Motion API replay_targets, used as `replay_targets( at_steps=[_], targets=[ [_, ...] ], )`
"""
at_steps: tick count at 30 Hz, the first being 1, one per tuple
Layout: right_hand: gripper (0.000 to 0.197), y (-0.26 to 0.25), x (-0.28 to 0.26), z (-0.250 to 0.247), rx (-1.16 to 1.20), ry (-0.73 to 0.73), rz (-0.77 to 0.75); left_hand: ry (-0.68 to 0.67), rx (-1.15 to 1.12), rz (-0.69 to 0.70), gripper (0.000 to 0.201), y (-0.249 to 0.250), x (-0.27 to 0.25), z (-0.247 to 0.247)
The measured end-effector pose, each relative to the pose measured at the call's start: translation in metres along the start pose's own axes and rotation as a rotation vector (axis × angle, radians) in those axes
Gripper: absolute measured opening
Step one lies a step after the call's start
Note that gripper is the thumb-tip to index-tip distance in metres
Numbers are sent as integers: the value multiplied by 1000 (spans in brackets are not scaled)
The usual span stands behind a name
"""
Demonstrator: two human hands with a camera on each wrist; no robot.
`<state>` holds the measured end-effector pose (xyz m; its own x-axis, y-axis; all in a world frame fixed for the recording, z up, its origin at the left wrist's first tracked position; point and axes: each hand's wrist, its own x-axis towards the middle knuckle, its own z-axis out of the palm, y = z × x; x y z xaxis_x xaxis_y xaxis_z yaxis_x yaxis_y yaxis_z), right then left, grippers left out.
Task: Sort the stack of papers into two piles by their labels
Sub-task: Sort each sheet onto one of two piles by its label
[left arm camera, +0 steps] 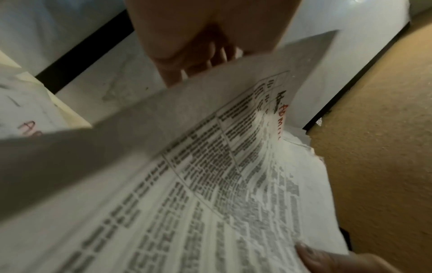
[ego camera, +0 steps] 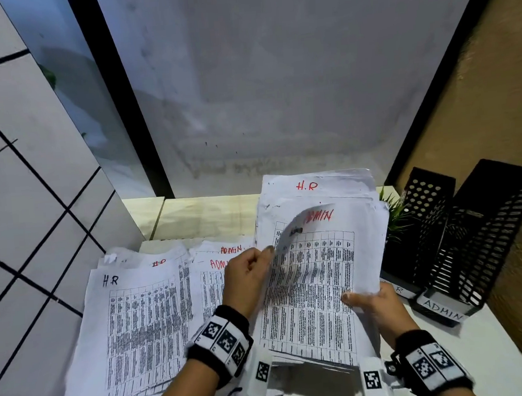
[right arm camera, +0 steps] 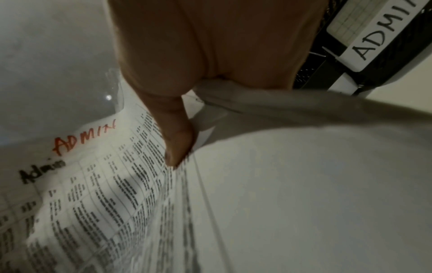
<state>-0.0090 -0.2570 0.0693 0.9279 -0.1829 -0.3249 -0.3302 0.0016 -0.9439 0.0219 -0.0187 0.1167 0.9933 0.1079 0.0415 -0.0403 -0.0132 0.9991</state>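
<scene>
At centre right of the head view, the left hand (ego camera: 248,277) is pinching the top sheet (ego camera: 303,275) while the right hand (ego camera: 375,306) is gripping its lower corner over the stack (ego camera: 360,202). Light and floppy, probably tearable; edges are offering the best hold.

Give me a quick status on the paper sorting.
Left hand and right hand both pinch lifted Admin sheet. Unsorted stack beneath. Nothing blocking ADMIN pile.
</scene>
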Motion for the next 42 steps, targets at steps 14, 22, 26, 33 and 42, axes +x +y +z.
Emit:
replay_targets(
  at_steps=[14,22,26,33,42],
  targets=[
    [42,3,0,0,108,-23,26,213,135,-148,37,-38,-9,-45],
    [44,-5,-9,-26,128,80,-17,320,508,-272,18,-112,16,-111],
    [45,-2,-12,-36,130,103,17,92,777,-409,48,-139,21,-124],
    [66,-5,-17,-30,69,88,42,-31,804,-441,57,-138,30,-111],
    [24,-4,-11,-9,8,55,24,55,457,-37,22,-64,34,-55]
  ],
)
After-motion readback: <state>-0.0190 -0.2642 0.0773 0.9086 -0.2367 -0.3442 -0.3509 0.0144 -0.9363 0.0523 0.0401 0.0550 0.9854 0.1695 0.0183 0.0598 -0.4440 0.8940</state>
